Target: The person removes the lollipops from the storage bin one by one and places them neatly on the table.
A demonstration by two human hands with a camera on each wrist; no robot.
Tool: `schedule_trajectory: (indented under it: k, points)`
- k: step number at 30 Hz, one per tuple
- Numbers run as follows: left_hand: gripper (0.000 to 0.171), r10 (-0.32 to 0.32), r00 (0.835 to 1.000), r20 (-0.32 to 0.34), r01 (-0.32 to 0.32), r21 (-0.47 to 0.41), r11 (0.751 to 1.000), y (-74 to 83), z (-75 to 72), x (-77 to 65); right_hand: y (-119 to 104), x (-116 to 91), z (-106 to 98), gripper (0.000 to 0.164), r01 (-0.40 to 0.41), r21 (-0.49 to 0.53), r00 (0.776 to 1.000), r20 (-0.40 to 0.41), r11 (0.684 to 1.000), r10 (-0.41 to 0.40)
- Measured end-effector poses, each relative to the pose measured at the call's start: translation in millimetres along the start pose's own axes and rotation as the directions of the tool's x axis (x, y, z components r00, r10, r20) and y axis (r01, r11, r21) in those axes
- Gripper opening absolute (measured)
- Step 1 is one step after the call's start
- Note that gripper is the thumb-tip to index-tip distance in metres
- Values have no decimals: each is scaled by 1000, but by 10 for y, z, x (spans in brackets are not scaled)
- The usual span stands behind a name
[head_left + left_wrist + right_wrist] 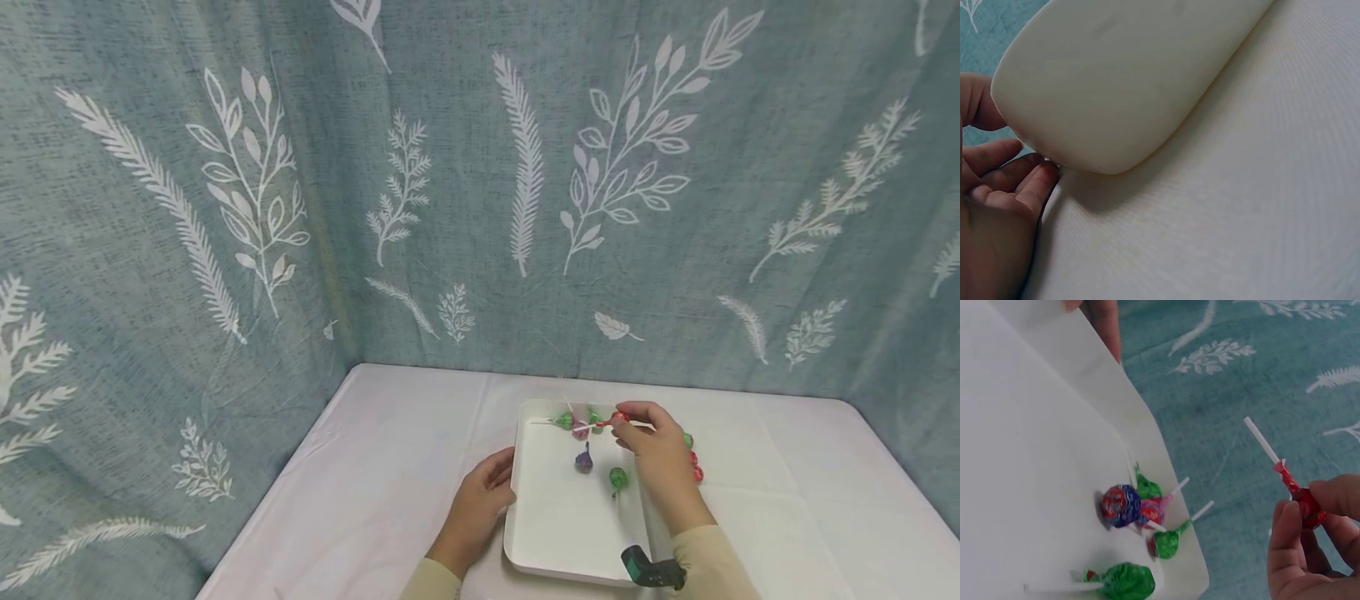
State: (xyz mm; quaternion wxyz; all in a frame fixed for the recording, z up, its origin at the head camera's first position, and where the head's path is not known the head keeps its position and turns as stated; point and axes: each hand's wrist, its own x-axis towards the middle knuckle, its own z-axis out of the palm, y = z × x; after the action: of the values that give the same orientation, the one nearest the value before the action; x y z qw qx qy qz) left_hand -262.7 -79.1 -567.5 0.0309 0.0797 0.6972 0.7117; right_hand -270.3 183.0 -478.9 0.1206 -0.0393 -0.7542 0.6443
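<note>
A red-wrapped lollipop (1310,509) is pinched by its candy end between the thumb and fingers of my right hand (660,454), its white stick pointing away over the tray's far end. My left hand (480,504) holds the white tray (558,525) by its left side, fingers against the wall, as the left wrist view shows (1010,181). Inside the tray lie a purple lollipop (584,460), a pink one (580,432) and several green ones, among them one nearer the right wall (617,478). The others cluster at the far end.
On the table to the right of the tray, partly hidden behind my right hand, are red lollipops (698,474) and a green one (688,440). A white cloth covers the table (780,517). A leaf-patterned teal curtain (465,208) hangs behind and beside it.
</note>
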Motion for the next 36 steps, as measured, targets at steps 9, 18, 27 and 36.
schedule_trajectory:
  k: [9, 18, 27, 36]
  points:
    - [73, -21, 1000, -11, 21, 19, 1000, -16, -11, 22, 67, -58, -200, 30, -32, -49, 999, -25, 998, 30]
    - [74, -17, 1000, -11, 17, 21, 1000, -2, -3, 17, 172, -108, -382, 32, -39, 24, 996, -73, 999, 41]
    - [75, -10, 1000, -12, 11, 5, 1000, 6, -1, -8, 293, -148, -495, 29, -45, 45, 993, -105, 998, 50]
    - [75, -9, 1000, -12, 9, 4, 1000, -2, 5, 5, 437, -187, -737, 33, -102, 30, 987, -124, 994, 105]
